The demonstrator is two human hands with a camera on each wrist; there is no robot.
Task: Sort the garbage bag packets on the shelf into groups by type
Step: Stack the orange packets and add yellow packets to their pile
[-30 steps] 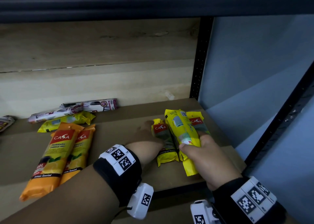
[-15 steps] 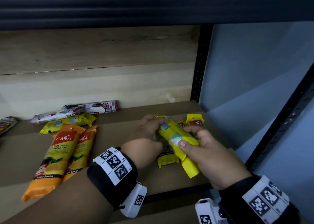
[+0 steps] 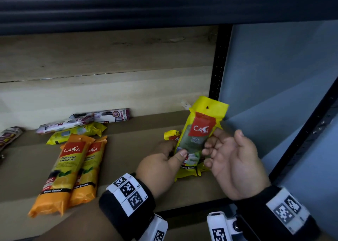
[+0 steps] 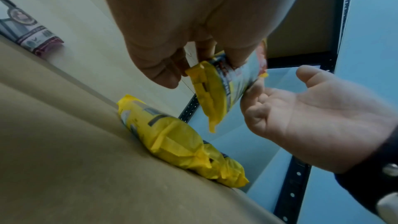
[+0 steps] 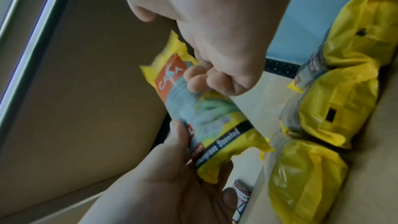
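A yellow CASA garbage bag packet [image 3: 198,131] is held upright above the shelf [image 3: 128,167], its red label facing me. My left hand [image 3: 175,154] pinches its lower end, thumb on the front; the left wrist view shows this packet [image 4: 215,94] in that hand's fingers. My right hand [image 3: 219,145] sits at the packet's right edge with loosely curled fingers touching it and the thumb held apart. More yellow packets [image 3: 171,135] lie on the shelf under the hands, also seen in the wrist views [image 4: 172,139] [image 5: 336,108].
Two orange CASA packets [image 3: 64,171] lie side by side at the left front. Behind them are a yellow packet [image 3: 76,133] and white-and-maroon packets [image 3: 102,115]. A black upright post [image 3: 217,72] and a blue wall bound the right side.
The yellow packet rose off the pile and turned upright, label toward me. My left hand took its lower end; my right hand's grip loosened to a touch.
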